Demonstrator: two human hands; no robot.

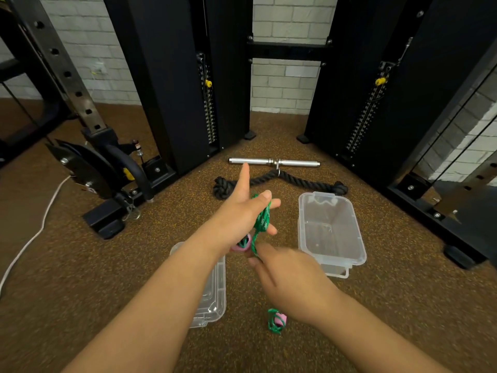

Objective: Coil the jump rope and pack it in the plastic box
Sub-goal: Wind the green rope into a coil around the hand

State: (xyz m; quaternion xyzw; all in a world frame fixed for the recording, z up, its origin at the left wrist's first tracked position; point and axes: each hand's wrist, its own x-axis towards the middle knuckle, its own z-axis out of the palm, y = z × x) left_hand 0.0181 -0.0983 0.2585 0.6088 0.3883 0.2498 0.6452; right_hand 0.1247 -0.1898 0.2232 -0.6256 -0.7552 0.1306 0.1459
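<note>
- L hand raised over the floor, index finger sticking straight up, thumb clamping green jump rope loops against the other fingers.
- Pink handle w/ green rope wrapped on it hangs just under L palm.
- R hand just below L hand, blurred; fingertips pinching the rope strand where it comes down from the bundle.
- 2nd pink handle, green rope wound round it, sits below R wrist near the floor; can't tell if it's lying there or dangling.
- Clear plastic box open on the floor to the R of both hands, rope not in it.
- Clear lid on the floor under L forearm, partly hidden.
- Behind the hands: black tricep rope and a chrome bar lying on the floor betw. the black machine uprights.
- White cord runs across the floor at far L.
</note>
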